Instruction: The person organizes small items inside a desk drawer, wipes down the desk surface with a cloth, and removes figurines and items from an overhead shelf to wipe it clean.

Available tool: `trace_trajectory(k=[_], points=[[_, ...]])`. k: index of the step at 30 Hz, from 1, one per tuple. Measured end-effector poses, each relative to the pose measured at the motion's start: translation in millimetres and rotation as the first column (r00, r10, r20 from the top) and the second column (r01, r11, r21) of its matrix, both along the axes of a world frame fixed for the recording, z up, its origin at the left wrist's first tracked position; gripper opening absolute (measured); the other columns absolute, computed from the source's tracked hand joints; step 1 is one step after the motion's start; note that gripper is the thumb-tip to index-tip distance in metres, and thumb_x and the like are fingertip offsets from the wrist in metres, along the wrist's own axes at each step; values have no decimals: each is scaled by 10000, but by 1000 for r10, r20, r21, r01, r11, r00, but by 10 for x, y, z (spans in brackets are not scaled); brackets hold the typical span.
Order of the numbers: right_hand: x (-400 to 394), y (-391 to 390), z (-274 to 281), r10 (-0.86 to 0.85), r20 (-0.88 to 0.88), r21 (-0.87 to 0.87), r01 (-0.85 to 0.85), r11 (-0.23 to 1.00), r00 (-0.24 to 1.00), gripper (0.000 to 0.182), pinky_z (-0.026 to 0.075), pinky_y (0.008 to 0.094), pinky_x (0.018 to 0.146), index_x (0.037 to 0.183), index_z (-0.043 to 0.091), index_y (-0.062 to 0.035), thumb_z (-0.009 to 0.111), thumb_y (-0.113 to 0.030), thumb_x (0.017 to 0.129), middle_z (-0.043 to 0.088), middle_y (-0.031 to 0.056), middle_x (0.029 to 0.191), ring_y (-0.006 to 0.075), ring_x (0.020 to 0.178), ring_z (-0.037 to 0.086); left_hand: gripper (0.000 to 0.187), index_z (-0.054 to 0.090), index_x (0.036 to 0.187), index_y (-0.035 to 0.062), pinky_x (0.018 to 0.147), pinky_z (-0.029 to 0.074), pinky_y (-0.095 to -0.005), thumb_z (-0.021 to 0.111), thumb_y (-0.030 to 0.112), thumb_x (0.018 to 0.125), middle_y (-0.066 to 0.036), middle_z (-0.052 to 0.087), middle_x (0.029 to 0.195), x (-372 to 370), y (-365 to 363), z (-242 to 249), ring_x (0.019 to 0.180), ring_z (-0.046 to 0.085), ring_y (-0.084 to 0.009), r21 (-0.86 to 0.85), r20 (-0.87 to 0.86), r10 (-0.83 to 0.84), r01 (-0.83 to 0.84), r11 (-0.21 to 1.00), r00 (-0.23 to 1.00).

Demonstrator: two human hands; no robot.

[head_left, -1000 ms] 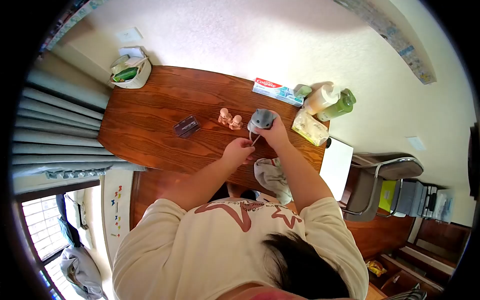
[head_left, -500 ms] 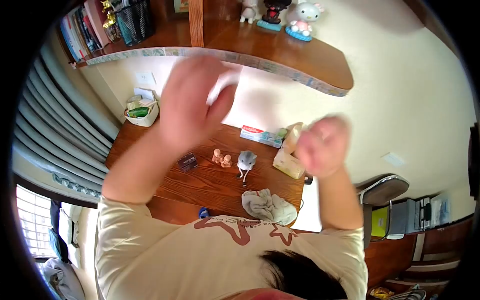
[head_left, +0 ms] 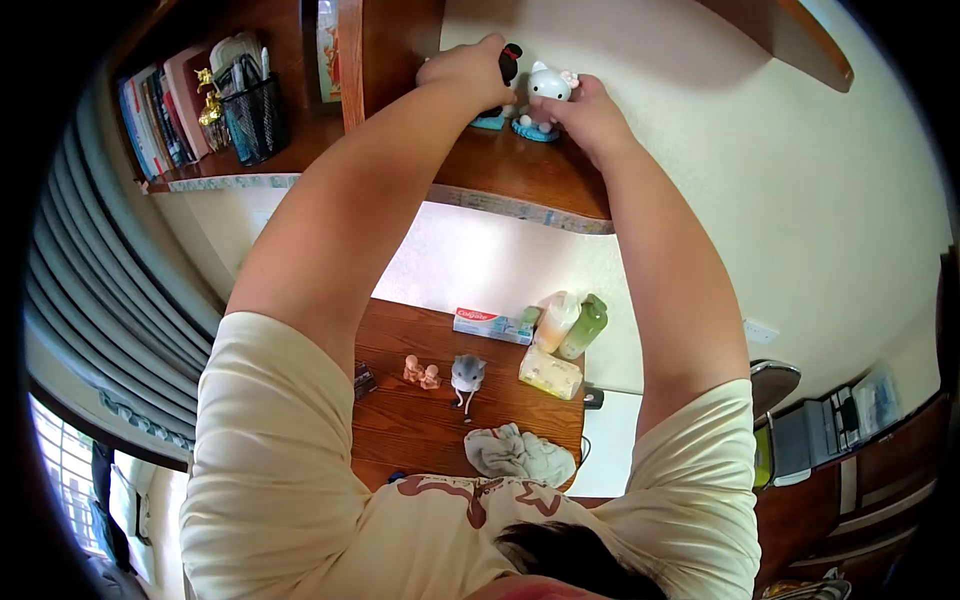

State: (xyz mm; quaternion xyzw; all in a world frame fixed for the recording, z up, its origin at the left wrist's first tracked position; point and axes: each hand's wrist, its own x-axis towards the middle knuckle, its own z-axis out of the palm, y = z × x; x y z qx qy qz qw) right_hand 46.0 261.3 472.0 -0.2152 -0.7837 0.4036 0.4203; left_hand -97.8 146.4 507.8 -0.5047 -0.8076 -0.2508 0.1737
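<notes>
High up on the wooden shelf, my left hand (head_left: 468,76) curls around the dark figurine (head_left: 510,64), whose black head with a red detail shows past my fingers. Its light blue base (head_left: 487,123) sticks out below the hand. The white cat figurine (head_left: 550,84), with a pink bow and a round blue base, stands just to the right. My right hand (head_left: 592,115) closes on its right side, with the thumb across its front. The small pale figurine seen earlier at the left is hidden behind my left hand.
Books (head_left: 160,115), a golden ornament (head_left: 209,105) and a black mesh pen holder (head_left: 252,120) occupy the shelf's left. On the desk (head_left: 400,330) below are a toothpaste box (head_left: 492,325), bottles (head_left: 580,325), a tissue pack (head_left: 550,372), small figures (head_left: 421,372), a grey mouse-like figure (head_left: 467,375) and a cloth (head_left: 520,455).
Both hands have risen from in front of the wall to the shelf and taken hold of figurines there. The view has tilted up and shifted right.
</notes>
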Motion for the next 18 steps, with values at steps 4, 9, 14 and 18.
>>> trace_trajectory(k=[4, 9, 14, 18], points=[[-37, -24, 24, -51, 34, 7, 51, 999, 998, 569, 526, 316, 797, 1276, 468, 47, 778, -133, 833, 671, 123, 1062, 180, 915, 652, 546, 554, 1260, 186, 886, 540, -450, 768, 327, 778, -114, 666, 1204, -18, 86, -55, 1106, 654, -309, 39, -47, -2, 4, 999, 999], [11, 16, -23, 142, -115, -64, -150, 987, 983, 558, 528, 318, 786, 1289, 477, 10, 757, -109, 822, 664, 102, 1051, 185, 913, 655, 530, 563, 1259, 166, 819, 565, -421, 768, 267, 781, -132, 702, 1087, 145, -222, -27, 1033, 684, -308, 122, -97, -46, 58, 991, 994], [1105, -808, 201, 207, -446, -38, -250, 968, 871, 371, 520, 389, 880, 1247, 486, -49, 575, -270, 963, 631, 107, 1090, 208, 971, 636, 606, 491, 1346, 71, 628, 600, -337, 778, 165, 820, -163, 669, 1125, 993, -1356, 166, 796, 708, -263, 616, 7, -352, 274, 739, 936], [1880, -1127, -287, 386, -450, -20, -441, 897, 806, 673, 500, 401, 869, 1352, 463, -13, 789, -197, 794, 640, 178, 1175, 307, 1068, 649, 733, 456, 1390, 133, 618, 615, -328, 838, 298, 787, -154, 631, 1216, 327, -1904, -419, 888, 722, -284, 487, -446, -131, 363, 794, 885]])
